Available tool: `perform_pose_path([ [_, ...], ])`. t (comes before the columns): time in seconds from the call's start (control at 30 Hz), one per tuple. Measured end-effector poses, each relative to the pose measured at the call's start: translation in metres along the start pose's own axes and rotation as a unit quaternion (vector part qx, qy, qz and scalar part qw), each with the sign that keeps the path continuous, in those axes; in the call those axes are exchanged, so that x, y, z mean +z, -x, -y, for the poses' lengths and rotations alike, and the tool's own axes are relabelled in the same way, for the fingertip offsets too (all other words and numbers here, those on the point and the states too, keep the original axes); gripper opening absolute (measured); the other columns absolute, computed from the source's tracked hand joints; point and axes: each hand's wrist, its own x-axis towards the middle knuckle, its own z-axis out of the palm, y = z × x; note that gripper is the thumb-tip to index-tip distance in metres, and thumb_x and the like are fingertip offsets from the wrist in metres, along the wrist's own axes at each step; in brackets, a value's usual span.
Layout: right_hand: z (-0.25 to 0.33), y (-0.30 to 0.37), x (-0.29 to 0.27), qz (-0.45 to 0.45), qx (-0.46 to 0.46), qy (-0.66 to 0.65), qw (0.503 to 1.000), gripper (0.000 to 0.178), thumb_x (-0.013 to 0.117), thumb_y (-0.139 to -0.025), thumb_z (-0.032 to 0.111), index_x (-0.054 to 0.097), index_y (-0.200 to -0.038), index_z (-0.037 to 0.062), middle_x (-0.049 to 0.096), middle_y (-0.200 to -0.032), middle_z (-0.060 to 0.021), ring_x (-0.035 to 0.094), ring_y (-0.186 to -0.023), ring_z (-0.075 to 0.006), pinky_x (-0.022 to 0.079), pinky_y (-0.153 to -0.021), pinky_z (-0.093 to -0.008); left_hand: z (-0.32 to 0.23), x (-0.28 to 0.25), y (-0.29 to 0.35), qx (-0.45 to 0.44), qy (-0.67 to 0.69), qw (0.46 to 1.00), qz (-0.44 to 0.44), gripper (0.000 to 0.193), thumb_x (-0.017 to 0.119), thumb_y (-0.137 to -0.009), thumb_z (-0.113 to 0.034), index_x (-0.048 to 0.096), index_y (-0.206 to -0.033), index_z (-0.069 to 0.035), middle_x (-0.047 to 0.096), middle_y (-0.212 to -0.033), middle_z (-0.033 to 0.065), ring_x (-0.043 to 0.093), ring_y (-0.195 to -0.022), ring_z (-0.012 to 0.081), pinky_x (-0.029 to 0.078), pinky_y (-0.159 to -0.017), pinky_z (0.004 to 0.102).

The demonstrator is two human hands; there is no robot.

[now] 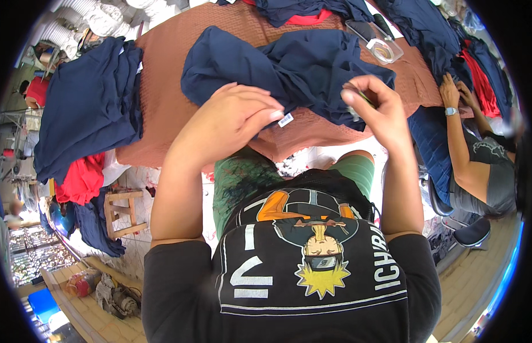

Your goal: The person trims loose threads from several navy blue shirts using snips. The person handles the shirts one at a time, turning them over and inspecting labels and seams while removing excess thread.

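Observation:
A crumpled navy garment (289,68) lies on the brown quilted table cover (168,97) in front of me. My left hand (231,120) pinches the garment's near edge, where a small white tag (285,120) sticks out by the fingertips. My right hand (375,106) is raised over the garment's right side, fingers closed on a small thin dark tool (364,96) that is mostly hidden.
A stack of navy cloth (88,103) with red pieces (80,180) hangs off the table's left. A clear plastic box (375,41) sits at the back right. Another person's hands (453,91) work on navy and red garments at right. A wooden stool (124,211) stands at lower left.

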Motion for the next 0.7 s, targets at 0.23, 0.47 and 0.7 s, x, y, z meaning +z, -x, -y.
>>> perform_pose_path([
  [0.23,0.111,0.081,-0.020,0.709,-0.368,-0.259,0.543,0.045,0.060,-0.093,0.022,0.049,-0.128,-0.0019,0.054,-0.070,-0.0093,0.062,-0.067,-0.0283,0.048,-0.055,-0.0312,0.011,0.016,0.042,-0.268,0.039,0.928,0.255,0.030,0.067,-0.085,-0.031,0.072,-0.097,-0.004,0.070,-0.090,0.0158,0.068,-0.086,0.0284,0.052,-0.077,0.0339],
  [0.47,0.162,0.090,-0.053,0.633,-0.457,-0.167,0.602,0.013,0.054,-0.087,0.013,0.062,-0.093,0.0042,0.047,-0.075,0.0043,0.049,-0.059,-0.0041,0.034,-0.050,-0.0201,0.043,0.153,0.064,-0.410,0.527,0.744,-0.005,0.051,0.064,-0.092,-0.039,0.054,-0.131,-0.007,0.065,-0.116,0.0052,0.063,-0.101,0.0175,0.049,-0.085,0.0315],
  [0.7,0.134,0.071,-0.063,0.713,-0.354,-0.096,0.598,0.030,0.066,-0.089,0.020,0.062,-0.112,0.0004,0.061,-0.073,-0.0054,0.061,-0.056,-0.0187,0.041,-0.045,-0.0272,0.071,0.179,0.070,-0.322,0.455,0.811,0.175,0.032,0.065,-0.092,-0.029,0.066,-0.115,-0.006,0.067,-0.114,0.0036,0.061,-0.102,0.0138,0.048,-0.084,0.0303],
])
